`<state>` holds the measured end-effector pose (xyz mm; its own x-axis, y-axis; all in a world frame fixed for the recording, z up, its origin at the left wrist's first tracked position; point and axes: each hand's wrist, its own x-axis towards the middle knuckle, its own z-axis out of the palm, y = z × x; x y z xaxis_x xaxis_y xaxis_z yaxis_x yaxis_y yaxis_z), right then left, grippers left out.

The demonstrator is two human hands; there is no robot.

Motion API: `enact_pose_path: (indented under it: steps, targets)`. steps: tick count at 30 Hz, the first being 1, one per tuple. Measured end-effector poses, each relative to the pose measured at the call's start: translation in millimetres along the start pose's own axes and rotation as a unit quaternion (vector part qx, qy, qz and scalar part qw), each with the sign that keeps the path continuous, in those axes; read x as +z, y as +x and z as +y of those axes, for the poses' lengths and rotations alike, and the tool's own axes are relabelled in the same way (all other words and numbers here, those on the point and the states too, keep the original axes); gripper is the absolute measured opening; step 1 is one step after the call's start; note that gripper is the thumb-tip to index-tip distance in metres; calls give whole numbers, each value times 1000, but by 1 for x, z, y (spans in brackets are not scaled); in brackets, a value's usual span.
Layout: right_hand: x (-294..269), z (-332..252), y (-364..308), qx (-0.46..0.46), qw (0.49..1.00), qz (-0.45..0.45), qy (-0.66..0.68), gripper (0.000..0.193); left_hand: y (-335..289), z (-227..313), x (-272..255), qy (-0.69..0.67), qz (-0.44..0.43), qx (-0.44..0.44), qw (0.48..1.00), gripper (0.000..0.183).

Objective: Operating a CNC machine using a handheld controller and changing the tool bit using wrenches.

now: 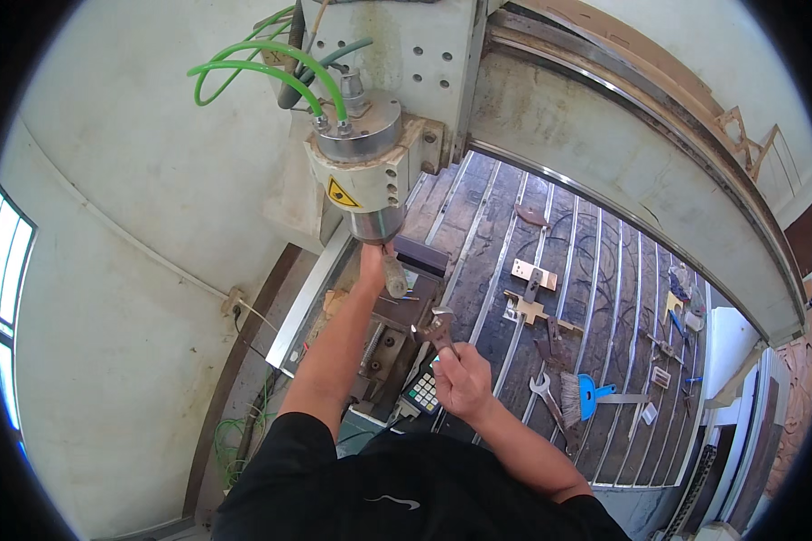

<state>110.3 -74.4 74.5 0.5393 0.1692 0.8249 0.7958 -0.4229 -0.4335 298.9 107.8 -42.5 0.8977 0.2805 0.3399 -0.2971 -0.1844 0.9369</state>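
In the head view, grips a wrench [441,330] in the right hand [465,383], fingers curled firmly around the handle. Points the wrench head up and slightly left, just beyond those fingers; looks brownish along the body, with brighter, worn metal at the jaw end; disappears inside the fist lower down.

Reaches the left hand [371,261] up to the lower end of a spindle [356,191], beside and partly behind a rough, grey-brown cylindrical piece [394,277]. Cannot tell gripping from mere touching there, with the left fingers mostly hidden. Directly above the left fingers, shows the spindle with a stained whitish housing, a silver cap, a bright metal collar at the bottom and a yellow triangular warning sign [341,192] on the front. Carries bright green hoses [262,54] into the cap, well above the left fingers.

Below the left fingers, left of the right ones, shows a dark metal fixture [383,350]. Just below and left of the right fingers, a keypad [421,394] with pale keys. Off to the right of the right fingers, on a slotted table [478,234]: an open-ended wrench [549,401], a blue-handled brush [587,397] and, farther up, brass-coloured plates [532,311].
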Motion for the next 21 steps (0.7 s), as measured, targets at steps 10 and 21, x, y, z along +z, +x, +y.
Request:
enact_pose_path:
  steps: [10, 21]
  targets:
    - [-27, 9, -27, 143, 987, -73, 2, 44, 0, -19, -2, 196, 21, 206, 959, 12]
    - [-147, 0, -233, 550, 766, -234, -237, 54, -19, -19, 1, -211, 64, -130, 967, 33]
